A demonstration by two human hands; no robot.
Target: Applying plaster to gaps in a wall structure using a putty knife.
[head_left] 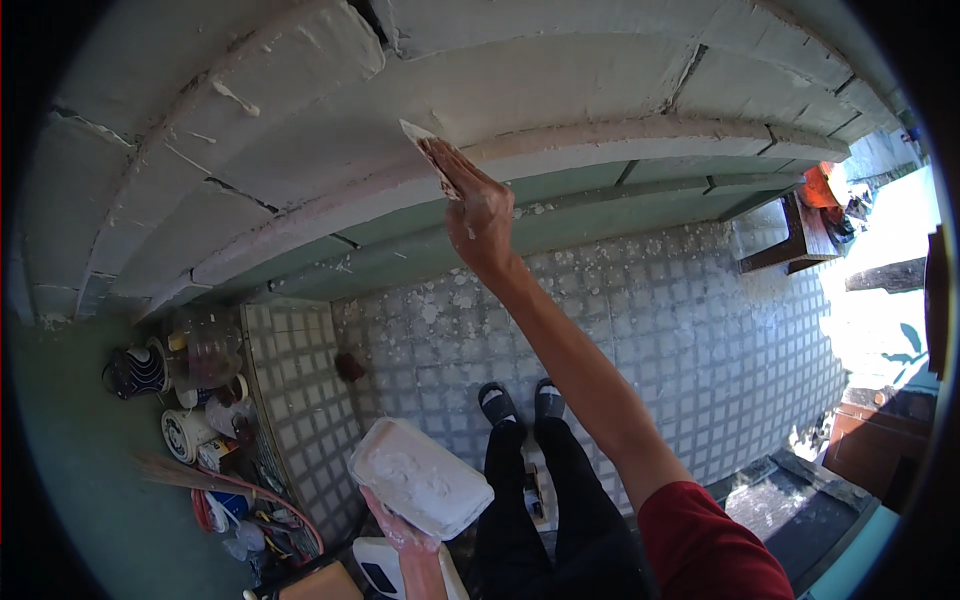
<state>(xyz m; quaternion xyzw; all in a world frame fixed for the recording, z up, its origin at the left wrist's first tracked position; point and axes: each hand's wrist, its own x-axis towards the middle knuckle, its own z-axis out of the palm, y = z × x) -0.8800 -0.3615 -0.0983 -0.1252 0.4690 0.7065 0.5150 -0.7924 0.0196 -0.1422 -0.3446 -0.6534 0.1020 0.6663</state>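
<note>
My right hand [482,212] is closed around a putty knife, raised to the white-smeared wall [560,85]. The pale blade [414,130] shows beyond my fingers, close to the wall just above a protruding band [620,142]; whether it touches the surface I cannot tell. Low and to the left, my left hand [395,525] grips a white rectangular tub [455,522] from its near side. White paste [405,472] lies in the tub. Smears of the same white colour coat my left fingers.
White spatters dot the tiled floor [650,320] under my feet. Buckets [184,435], a clear plastic jug [208,350] and a broom [190,472] crowd the left side. At far right stands a wooden bench [805,235] with an orange-red item [822,185]. A dark table [790,520] sits lower right.
</note>
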